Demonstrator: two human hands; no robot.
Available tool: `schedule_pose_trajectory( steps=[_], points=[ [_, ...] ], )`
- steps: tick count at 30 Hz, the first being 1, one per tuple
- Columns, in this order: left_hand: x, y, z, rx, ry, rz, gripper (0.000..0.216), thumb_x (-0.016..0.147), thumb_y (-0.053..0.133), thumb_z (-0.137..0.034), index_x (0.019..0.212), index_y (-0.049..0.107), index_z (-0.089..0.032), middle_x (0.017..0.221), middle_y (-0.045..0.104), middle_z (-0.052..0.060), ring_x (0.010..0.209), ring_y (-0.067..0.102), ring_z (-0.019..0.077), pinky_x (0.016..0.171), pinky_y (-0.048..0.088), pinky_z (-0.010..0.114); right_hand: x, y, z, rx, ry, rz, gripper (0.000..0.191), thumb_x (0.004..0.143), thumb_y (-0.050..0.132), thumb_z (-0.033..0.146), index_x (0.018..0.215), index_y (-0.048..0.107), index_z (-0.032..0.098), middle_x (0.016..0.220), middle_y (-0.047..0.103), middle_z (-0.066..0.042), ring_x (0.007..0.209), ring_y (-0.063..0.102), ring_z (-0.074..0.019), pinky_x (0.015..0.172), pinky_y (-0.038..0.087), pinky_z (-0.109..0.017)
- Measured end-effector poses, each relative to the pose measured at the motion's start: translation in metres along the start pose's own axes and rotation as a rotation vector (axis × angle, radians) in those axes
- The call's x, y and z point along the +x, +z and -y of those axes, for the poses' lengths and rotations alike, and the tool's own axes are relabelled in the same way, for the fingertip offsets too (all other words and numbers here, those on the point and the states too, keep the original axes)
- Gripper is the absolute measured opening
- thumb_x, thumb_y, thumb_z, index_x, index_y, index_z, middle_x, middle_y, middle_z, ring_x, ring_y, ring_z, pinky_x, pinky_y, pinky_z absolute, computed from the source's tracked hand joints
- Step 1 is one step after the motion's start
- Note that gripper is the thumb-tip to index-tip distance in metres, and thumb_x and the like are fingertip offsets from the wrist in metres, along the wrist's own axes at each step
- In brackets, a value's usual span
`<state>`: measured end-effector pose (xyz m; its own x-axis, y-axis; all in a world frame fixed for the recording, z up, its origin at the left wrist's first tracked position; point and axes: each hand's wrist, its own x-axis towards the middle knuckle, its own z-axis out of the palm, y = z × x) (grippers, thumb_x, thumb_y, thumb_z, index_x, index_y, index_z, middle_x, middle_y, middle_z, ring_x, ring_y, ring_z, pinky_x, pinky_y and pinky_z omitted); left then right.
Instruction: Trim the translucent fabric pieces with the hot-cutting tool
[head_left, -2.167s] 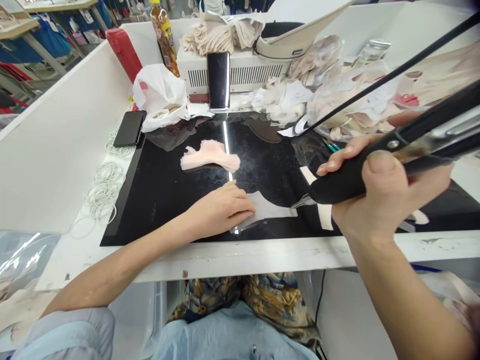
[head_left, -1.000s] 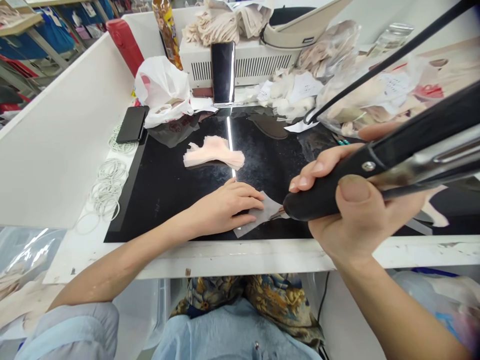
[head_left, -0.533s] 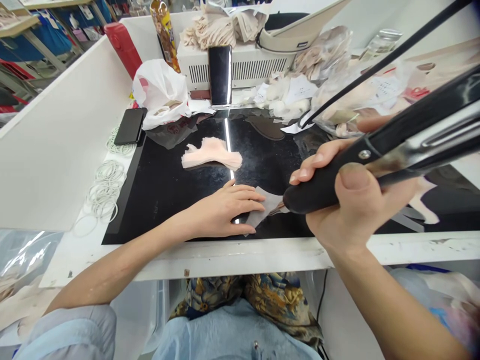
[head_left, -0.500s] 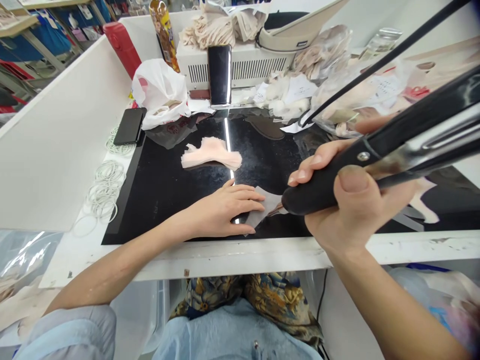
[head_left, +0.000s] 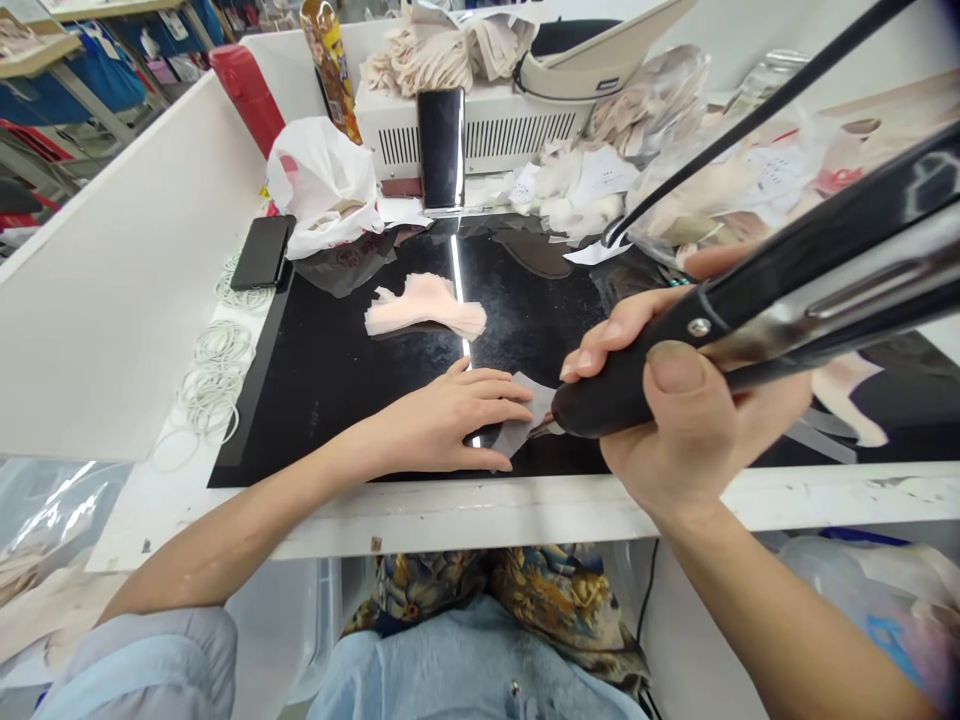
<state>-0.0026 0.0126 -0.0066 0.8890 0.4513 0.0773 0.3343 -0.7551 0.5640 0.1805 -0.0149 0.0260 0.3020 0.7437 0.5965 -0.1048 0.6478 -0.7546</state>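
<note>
My left hand [head_left: 469, 420] lies flat with fingers spread, its fingertips on a thin, sheer whitish piece [head_left: 532, 400] on the black mat [head_left: 322, 400]. My right hand [head_left: 690, 420] is wrapped round a thick black-handled tool [head_left: 645, 385] with a silver metal part and a screw; its exact kind is unclear. The tool's rounded black end hangs over the right edge of the sheer piece. Beneath that end shows a narrow brownish tip [head_left: 546, 425]; whether it touches the piece I cannot tell. A stack of pale pink cut pieces [head_left: 426, 305] lies beyond my left hand.
White rings [head_left: 214, 370] and a black phone [head_left: 261, 252] are at the left. Behind the mat stand a white plastic bag [head_left: 322, 185], an upright phone [head_left: 441, 150] and a vented white box [head_left: 517, 140]. Bagged fabric [head_left: 720, 200] is piled at right; a black cable slants there.
My right hand and the black-handled tool have shifted slightly left, towards my left hand. My left hand stays in place on the sheer piece.
</note>
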Motion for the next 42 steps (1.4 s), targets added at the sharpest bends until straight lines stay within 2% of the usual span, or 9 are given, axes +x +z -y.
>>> schedule_pose_trajectory(
  steps=[8,12,16,20,26,30,36,39,42],
  points=[
    [-0.001,0.001,0.001,-0.017,0.01,-0.023,0.045,0.088,0.075,-0.039,0.129,0.065,-0.023,0.147,0.058,0.013,0.144,0.045,0.0322,0.122,0.016,0.068,-0.007,0.001,0.001,0.116,0.035,0.043,0.043,0.069,0.084,0.041,0.108,0.068,0.034,0.072,0.06,0.004,0.052,0.057,-0.0142,0.048,0.049,-0.033],
    [-0.002,0.001,0.002,0.001,0.019,-0.009,0.049,0.088,0.075,-0.043,0.131,0.063,-0.022,0.148,0.056,0.014,0.145,0.043,0.0333,0.121,0.018,0.068,-0.009,0.002,0.004,0.113,0.038,0.021,0.038,0.072,0.083,0.034,0.107,0.069,0.03,0.074,0.062,0.005,0.055,0.059,-0.0138,0.048,0.051,-0.033],
    [-0.001,0.0,0.002,-0.018,0.029,-0.009,0.052,0.086,0.076,-0.044,0.133,0.063,-0.024,0.148,0.057,0.012,0.144,0.043,0.0323,0.122,0.018,0.065,-0.011,0.001,0.007,0.183,0.08,0.087,0.04,0.074,0.082,0.033,0.111,0.068,0.029,0.076,0.066,0.005,0.055,0.059,-0.0121,0.047,0.051,-0.03],
    [0.0,-0.001,0.002,-0.03,0.011,0.01,0.055,0.085,0.078,-0.041,0.135,0.062,-0.027,0.149,0.056,0.012,0.144,0.043,0.0337,0.121,0.019,0.067,-0.014,0.005,0.006,0.229,0.084,0.068,0.042,0.069,0.086,0.036,0.107,0.068,0.028,0.073,0.065,0.006,0.052,0.058,-0.0121,0.046,0.051,-0.031],
    [-0.001,0.001,0.004,-0.01,0.03,0.012,0.058,0.085,0.077,-0.043,0.138,0.06,-0.026,0.152,0.052,0.012,0.145,0.041,0.035,0.12,0.019,0.068,-0.018,0.007,0.006,0.15,0.052,0.081,0.039,0.074,0.081,0.035,0.109,0.065,0.029,0.073,0.069,0.005,0.051,0.059,-0.0144,0.054,0.054,-0.038],
    [-0.003,-0.003,0.003,0.019,0.03,0.015,0.054,0.085,0.076,-0.047,0.132,0.062,-0.025,0.148,0.056,0.012,0.142,0.044,0.0323,0.121,0.019,0.063,-0.012,0.001,0.009,0.17,0.112,0.103,0.043,0.071,0.083,0.036,0.109,0.065,0.029,0.073,0.069,0.005,0.054,0.061,-0.0137,0.05,0.053,-0.034],
    [-0.003,-0.008,0.0,0.057,0.01,-0.088,0.033,0.087,0.073,-0.051,0.105,0.072,-0.024,0.123,0.068,0.008,0.122,0.058,0.0255,0.124,0.019,0.055,0.015,-0.014,0.007,0.058,-0.04,-0.125,0.042,0.062,0.086,0.043,0.099,0.07,0.031,0.067,0.062,0.009,0.045,0.052,-0.0092,0.037,0.046,-0.026],
    [-0.001,-0.001,0.0,0.052,0.029,-0.144,0.033,0.091,0.071,-0.046,0.114,0.07,-0.022,0.131,0.065,0.012,0.127,0.056,0.0269,0.122,0.026,0.054,0.021,-0.017,0.002,0.038,-0.055,-0.155,0.04,0.064,0.085,0.04,0.099,0.07,0.031,0.068,0.062,0.008,0.047,0.053,-0.0094,0.039,0.048,-0.026],
    [0.001,0.007,0.001,0.085,0.048,-0.12,0.041,0.094,0.066,-0.046,0.128,0.065,-0.021,0.14,0.061,0.015,0.133,0.052,0.0291,0.121,0.027,0.057,0.02,-0.017,-0.003,0.035,-0.1,-0.136,0.042,0.064,0.086,0.041,0.1,0.069,0.032,0.068,0.061,0.008,0.048,0.053,-0.0095,0.04,0.048,-0.026]
  ],
)
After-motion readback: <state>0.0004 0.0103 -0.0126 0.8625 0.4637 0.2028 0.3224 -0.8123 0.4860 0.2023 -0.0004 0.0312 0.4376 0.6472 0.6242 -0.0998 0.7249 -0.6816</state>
